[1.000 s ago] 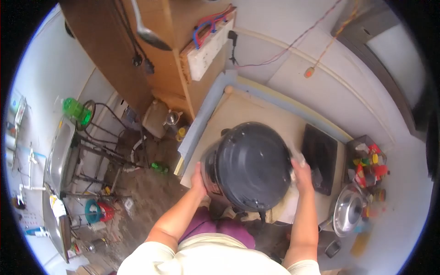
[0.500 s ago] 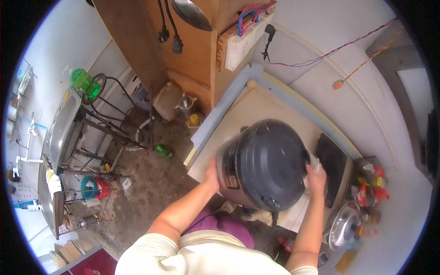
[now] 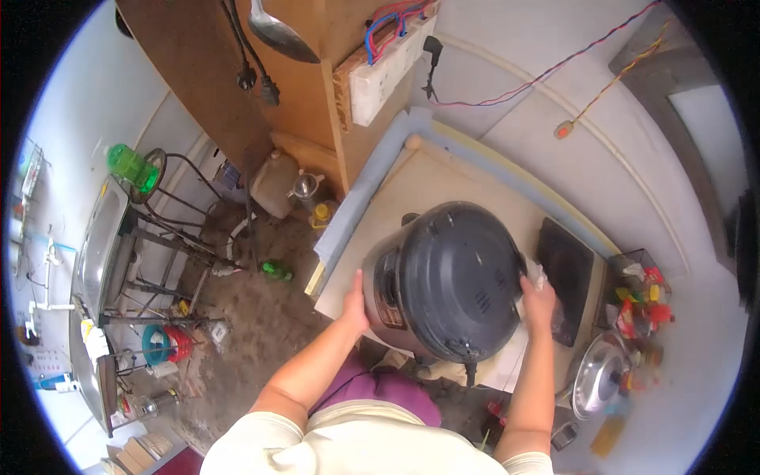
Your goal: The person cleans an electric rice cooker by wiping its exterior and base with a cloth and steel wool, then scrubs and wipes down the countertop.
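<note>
A large electric rice cooker (image 3: 459, 281), with a dark metallic body and a round black face turned up toward me, is between my hands over the pale tabletop (image 3: 467, 178). My left hand (image 3: 356, 307) presses against its left side, beside the front panel (image 3: 388, 289). Around the right rim, my right hand (image 3: 539, 301) is closed, with a crumpled white cloth or tissue (image 3: 535, 275) at its fingers. Whether the cooker rests on the table or is lifted is hard to tell.
A black flat cooktop (image 3: 565, 277) lies right of the cooker. A shiny metal lid (image 3: 598, 376) and a wire basket of packets (image 3: 640, 293) stand farther right. Behind is a wooden cabinet (image 3: 297, 71) with a white power strip (image 3: 392, 73). At left is a metal sink (image 3: 101, 237).
The view has shifted, so the cabinet and table appear farther left. The cooker and both hands sit slightly farther left in the picture. Both hands keep hold of the cooker.
</note>
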Motion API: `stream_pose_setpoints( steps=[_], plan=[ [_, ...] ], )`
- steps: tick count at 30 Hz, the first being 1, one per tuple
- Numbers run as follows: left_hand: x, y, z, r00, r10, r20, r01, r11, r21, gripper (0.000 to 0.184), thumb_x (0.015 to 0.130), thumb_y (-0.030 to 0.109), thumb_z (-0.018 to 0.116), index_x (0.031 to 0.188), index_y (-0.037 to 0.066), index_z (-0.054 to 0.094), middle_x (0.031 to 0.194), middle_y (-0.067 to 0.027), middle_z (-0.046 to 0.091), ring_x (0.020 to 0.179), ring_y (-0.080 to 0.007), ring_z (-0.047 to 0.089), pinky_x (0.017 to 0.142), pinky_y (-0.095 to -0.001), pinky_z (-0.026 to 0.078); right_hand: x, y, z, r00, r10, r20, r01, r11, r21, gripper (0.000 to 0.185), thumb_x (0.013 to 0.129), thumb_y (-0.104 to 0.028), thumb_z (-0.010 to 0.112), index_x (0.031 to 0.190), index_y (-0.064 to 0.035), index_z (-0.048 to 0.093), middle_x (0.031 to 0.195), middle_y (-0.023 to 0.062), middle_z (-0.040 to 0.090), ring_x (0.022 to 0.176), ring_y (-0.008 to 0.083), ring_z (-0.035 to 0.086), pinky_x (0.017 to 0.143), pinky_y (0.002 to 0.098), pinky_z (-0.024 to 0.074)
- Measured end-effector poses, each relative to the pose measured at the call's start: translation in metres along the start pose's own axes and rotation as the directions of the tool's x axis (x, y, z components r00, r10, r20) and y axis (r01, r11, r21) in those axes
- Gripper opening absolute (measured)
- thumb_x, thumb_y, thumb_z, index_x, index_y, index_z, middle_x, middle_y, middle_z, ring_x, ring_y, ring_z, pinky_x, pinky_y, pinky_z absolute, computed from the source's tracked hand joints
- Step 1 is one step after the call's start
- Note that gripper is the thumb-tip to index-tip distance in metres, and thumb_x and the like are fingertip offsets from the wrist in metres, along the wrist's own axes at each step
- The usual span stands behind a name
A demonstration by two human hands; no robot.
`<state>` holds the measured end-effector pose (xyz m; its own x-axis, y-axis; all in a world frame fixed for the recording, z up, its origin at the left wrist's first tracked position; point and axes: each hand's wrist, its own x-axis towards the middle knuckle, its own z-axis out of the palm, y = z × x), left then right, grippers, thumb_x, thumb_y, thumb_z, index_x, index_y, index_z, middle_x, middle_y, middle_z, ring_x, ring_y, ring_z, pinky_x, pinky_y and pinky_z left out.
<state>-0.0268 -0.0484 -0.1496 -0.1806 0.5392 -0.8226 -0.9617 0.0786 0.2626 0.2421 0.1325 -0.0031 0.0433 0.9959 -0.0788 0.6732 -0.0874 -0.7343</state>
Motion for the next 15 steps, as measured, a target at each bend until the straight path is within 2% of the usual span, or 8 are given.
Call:
stream_pose_setpoints(
  steps=[3, 5, 7, 9, 11, 13, 15],
  plan=[
    [-0.017, 0.005, 0.014, 0.994, -0.009, 0.111, 0.006, 1.000, 0.027, 0.060, 0.085, 0.051, 0.052, 0.123, 0.005, 0.047, 0.122, -0.0121, 0.052, 0.111, -0.0285, 0.050, 0.092, -0.0506, 0.042, 0.007, 0.025, -0.007, 0.998, -0.061, 0.007, 0.061, 0.996, 0.064, 0.027, 0.077, -0.017, 0.065, 0.093, 0.0046, 0.063, 0.085, 0.0102, 0.066, 0.077, 0.0169, 0.059, 0.074, 0.0306, 0.0445],
    [-0.025, 0.004, 0.019, 0.980, 0.003, 0.198, -0.016, 0.998, 0.065, 0.059, 0.087, 0.051, 0.050, 0.126, 0.008, 0.044, 0.123, -0.0129, 0.052, 0.112, -0.0303, 0.051, 0.091, -0.0524, 0.042, 0.007, 0.028, -0.018, 0.995, -0.099, 0.001, 0.096, 0.973, 0.209, 0.025, 0.078, -0.015, 0.064, 0.095, 0.0035, 0.063, 0.088, 0.0078, 0.065, 0.078, 0.0147, 0.057, 0.075, 0.0291, 0.0442],
    [-0.033, 0.009, 0.023, 0.933, 0.050, 0.357, -0.095, 0.990, 0.108, 0.058, 0.084, 0.042, 0.058, 0.127, 0.006, 0.043, 0.122, -0.0124, 0.053, 0.111, -0.0286, 0.052, 0.092, -0.0496, 0.043, 0.009, 0.023, -0.031, 0.998, -0.056, -0.015, 0.058, 0.958, 0.281, 0.025, 0.079, -0.014, 0.063, 0.098, 0.0023, 0.063, 0.088, 0.0061, 0.064, 0.079, 0.0126, 0.056, 0.074, 0.0269, 0.0438],
    [-0.052, 0.020, 0.045, 0.832, 0.082, 0.549, -0.199, 0.967, 0.157, 0.057, 0.080, 0.031, 0.066, 0.124, 0.003, 0.044, 0.119, -0.0117, 0.055, 0.107, -0.0257, 0.055, 0.092, -0.0456, 0.044, 0.020, 0.022, -0.039, 0.998, 0.033, -0.046, -0.016, 0.947, 0.322, 0.026, 0.079, -0.010, 0.062, 0.102, 0.0018, 0.061, 0.091, 0.0065, 0.064, 0.079, 0.0139, 0.058, 0.075, 0.0287, 0.0446],
    [-0.098, 0.044, 0.097, 0.666, 0.088, 0.740, -0.337, 0.922, 0.193, 0.054, 0.075, 0.016, 0.072, 0.120, -0.001, 0.049, 0.113, -0.0109, 0.058, 0.101, -0.0217, 0.057, 0.091, -0.0405, 0.045, 0.028, 0.021, -0.039, 0.992, 0.119, 0.042, -0.125, 0.871, 0.475, 0.027, 0.084, -0.013, 0.057, 0.107, 0.0010, 0.059, 0.098, 0.0082, 0.063, 0.084, 0.0176, 0.059, 0.079, 0.0313, 0.0456],
    [-0.126, 0.054, 0.142, 0.563, 0.157, 0.812, -0.524, 0.827, 0.203, 0.050, 0.072, 0.007, 0.070, 0.117, -0.002, 0.051, 0.106, -0.0113, 0.061, 0.095, -0.0208, 0.061, 0.088, -0.0356, 0.047, 0.034, 0.020, -0.036, 0.974, 0.180, 0.139, -0.228, 0.764, 0.604, 0.028, 0.086, -0.015, 0.053, 0.109, 0.0005, 0.058, 0.102, 0.0093, 0.062, 0.088, 0.0198, 0.060, 0.081, 0.0329, 0.0460],
    [-0.148, 0.065, 0.180, 0.522, 0.084, 0.849, -0.569, 0.776, 0.273, 0.045, 0.071, 0.006, 0.071, 0.113, -0.003, 0.055, 0.104, -0.0117, 0.062, 0.094, -0.0187, 0.061, 0.086, -0.0331, 0.048, 0.035, 0.027, -0.026, 0.955, 0.192, 0.224, -0.295, 0.642, 0.707, 0.029, 0.087, -0.016, 0.051, 0.110, 0.0003, 0.058, 0.104, 0.0096, 0.062, 0.089, 0.0206, 0.059, 0.082, 0.0336, 0.0460]
  ],
)
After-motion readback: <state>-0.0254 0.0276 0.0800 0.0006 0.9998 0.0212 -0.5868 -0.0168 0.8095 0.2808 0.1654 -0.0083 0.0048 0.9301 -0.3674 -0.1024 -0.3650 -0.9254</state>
